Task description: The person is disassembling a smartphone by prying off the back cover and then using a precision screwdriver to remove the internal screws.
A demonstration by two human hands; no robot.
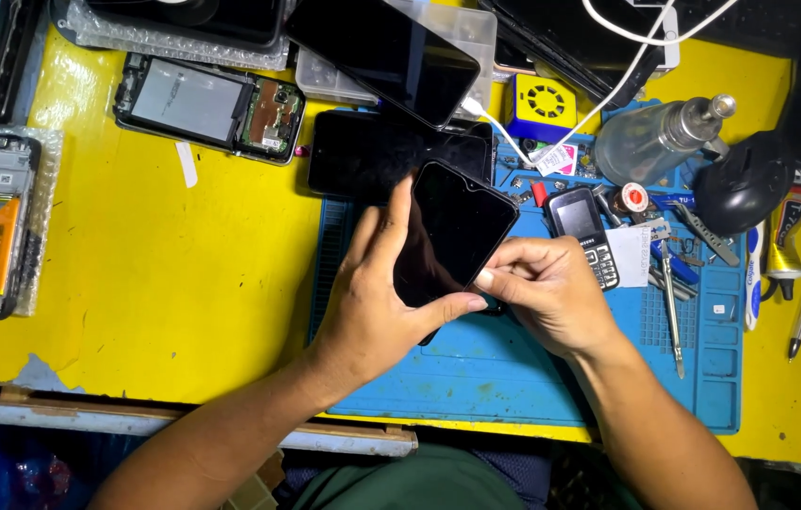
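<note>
Both hands are gripping one black smartphone (454,231) above the blue work mat (514,378) — the left hand (377,302) is cradling it from behind, its index finger running up the left edge and its thumb pressing across the lower corner, while the right hand (542,288) is pinching the phone's lower right edge with closed fingertips. The phone is sitting tilted, dark screen up, its top corner pointing toward the far side of the yellow bench (155,283). Just behind it another dark phone (362,151) is lying flat, partly on the mat, and a third one (391,52) is resting on a clear plastic box (462,28), with a white cable (504,132) plugged into it. Near the right hand a small keypad phone (581,227) is lying on the mat, and tweezers (672,302) are lying a little farther right. An opened phone with bare circuit board (211,104) is lying at the far left of the bench — well apart from the hands. A glass bottle with a metal spout (655,137) and a black computer mouse (745,184) are sitting at the far right.
</note>
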